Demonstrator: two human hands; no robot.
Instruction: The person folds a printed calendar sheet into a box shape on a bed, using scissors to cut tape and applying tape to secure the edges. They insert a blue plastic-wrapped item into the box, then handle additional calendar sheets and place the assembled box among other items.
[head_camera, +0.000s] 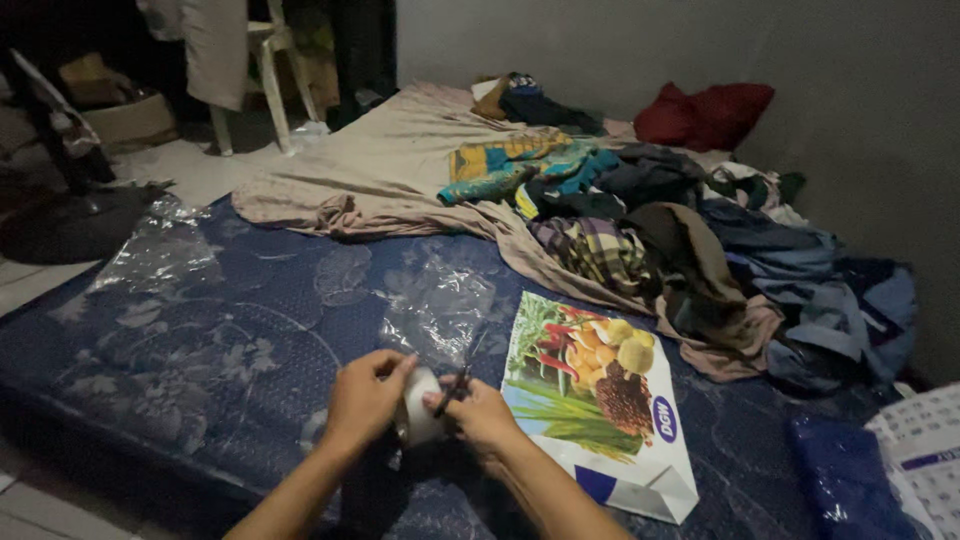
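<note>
My left hand (362, 398) grips a white roll of tape (418, 415) over a dark blue flowered mattress (200, 340). My right hand (482, 412) holds dark scissors (462, 372) whose blades point up and away, right against the roll. A sheet of clear plastic (440, 305) lies on the mattress just beyond both hands. To the right of my right hand lies a flat paper bag (600, 400) printed with fruit and vegetables.
A beige sheet (380, 170) and a heap of mixed clothes (680, 240) cover the far half of the mattress. More clear plastic (160, 250) lies at the left edge. A white plastic chair (265, 70) stands behind on the tiled floor. A grey wall (850, 100) runs along the right.
</note>
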